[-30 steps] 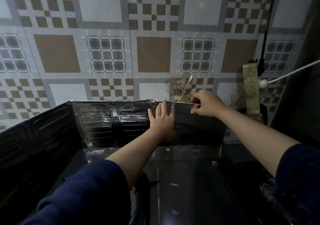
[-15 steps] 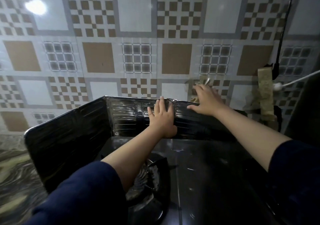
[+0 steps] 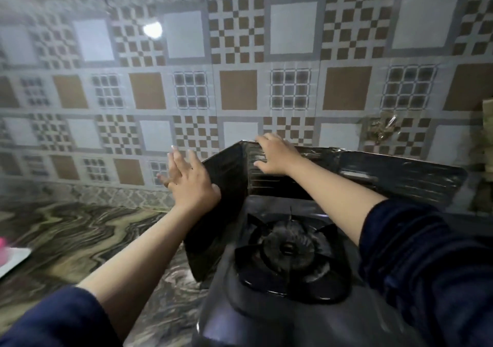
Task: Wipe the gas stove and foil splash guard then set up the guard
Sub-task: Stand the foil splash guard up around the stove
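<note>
The foil splash guard (image 3: pixel 400 178) stands folded around the back and left side of the black gas stove (image 3: pixel 266 306). Its left burner (image 3: pixel 289 253) is in view. My left hand (image 3: pixel 190 180) is at the outer face of the guard's left panel, fingers spread and straight, thumb at the panel's top edge. My right hand (image 3: pixel 276 157) lies flat with straight fingers on the back panel next to the left corner fold, fingertips over its top edge.
A patterned tiled wall (image 3: pixel 240 80) rises right behind the guard. A marbled countertop (image 3: pixel 80 240) stretches to the left. A white object with something pink (image 3: pixel 10 258) sits at the far left edge. A small bag (image 3: pixel 381 130) hangs on the wall at right.
The view swung left. My left hand left the back panel and went to the outside of the left panel. My right hand slid left along the back panel to the corner.
</note>
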Demonstrator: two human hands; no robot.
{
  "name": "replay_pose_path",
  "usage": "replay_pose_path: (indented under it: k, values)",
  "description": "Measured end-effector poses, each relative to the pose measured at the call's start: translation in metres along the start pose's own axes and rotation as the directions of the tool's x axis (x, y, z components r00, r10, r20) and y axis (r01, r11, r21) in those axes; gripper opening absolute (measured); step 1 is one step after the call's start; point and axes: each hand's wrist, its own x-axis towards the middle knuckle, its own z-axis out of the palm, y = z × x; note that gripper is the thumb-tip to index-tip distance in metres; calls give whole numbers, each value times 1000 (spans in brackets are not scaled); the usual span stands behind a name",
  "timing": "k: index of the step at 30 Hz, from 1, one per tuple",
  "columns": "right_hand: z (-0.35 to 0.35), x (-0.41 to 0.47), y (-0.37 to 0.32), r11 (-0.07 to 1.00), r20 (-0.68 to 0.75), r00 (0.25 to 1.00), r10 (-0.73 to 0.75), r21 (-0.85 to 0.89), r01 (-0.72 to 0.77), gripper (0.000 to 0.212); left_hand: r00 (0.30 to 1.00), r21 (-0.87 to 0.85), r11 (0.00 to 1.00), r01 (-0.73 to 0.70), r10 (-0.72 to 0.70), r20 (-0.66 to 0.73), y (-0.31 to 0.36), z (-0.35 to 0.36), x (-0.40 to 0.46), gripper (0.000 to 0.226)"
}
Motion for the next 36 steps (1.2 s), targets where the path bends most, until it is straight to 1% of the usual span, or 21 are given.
replay_pose_path:
  k: [3, 4, 6, 8, 10, 11, 12, 13, 16, 17, 18, 21, 24, 26, 29, 33, 36]
  values:
    - [14, 17, -33, 998, 60, 997, 48, 29, -49, 67, 986, -120, 980, 162, -157, 51, -45, -4, 6, 105]
    - [21, 22, -41, 996, 81, 993, 85, 25, -87, 69, 976, -185, 960, 211, -199, 85, -58, -3, 8, 104]
    - [34, 30, -49, 982, 125, 975, 183, 14, -186, 75, 957, -319, 906, 280, -236, 170, -75, 2, 10, 90]
    - [46, 33, -51, 960, 168, 947, 274, 16, -281, 78, 937, -433, 840, 325, -225, 268, -82, 8, 8, 75]
    - [56, 37, -48, 939, 204, 922, 330, 26, -342, 84, 921, -498, 797, 341, -176, 349, -86, 19, 9, 76]
    - [60, 39, -46, 933, 212, 914, 345, 29, -358, 88, 919, -517, 789, 331, -145, 367, -87, 25, 11, 77]
    - [63, 41, -43, 930, 213, 911, 353, 30, -368, 92, 921, -531, 786, 317, -120, 371, -88, 31, 13, 73]
    - [65, 43, -41, 928, 210, 910, 357, 27, -371, 94, 924, -549, 777, 306, -103, 369, -90, 39, 17, 64]
    - [70, 52, -35, 929, 207, 910, 359, 16, -370, 98, 935, -559, 784, 270, -73, 348, -86, 44, 24, 23]
    - [71, 55, -33, 927, 211, 907, 364, 9, -374, 99, 936, -547, 796, 259, -66, 347, -83, 43, 25, 14]
    - [73, 58, -31, 925, 216, 903, 372, -2, -380, 100, 932, -539, 803, 254, -55, 358, -79, 41, 26, 11]
    - [80, 65, -23, 915, 231, 887, 399, -41, -401, 101, 897, -527, 799, 289, -34, 441, -70, 40, 26, 14]
    - [86, 70, -12, 909, 230, 880, 416, -66, -413, 101, 838, -544, 759, 358, -4, 546, -62, 43, 26, 19]
    - [88, 71, -6, 909, 214, 883, 417, -88, -408, 101, 796, -540, 753, 376, 36, 605, -54, 41, 23, 23]
    - [90, 73, 0, 918, 180, 901, 395, -107, -382, 99, 740, -513, 784, 349, 104, 664, -44, 41, 20, 24]
    - [89, 73, 6, 933, 154, 921, 358, -104, -345, 97, 677, -455, 852, 257, 177, 714, -35, 36, 17, 17]
    - [86, 72, 9, 940, 166, 925, 341, -92, -329, 98, 653, -478, 834, 275, 203, 729, -31, 35, 13, 32]
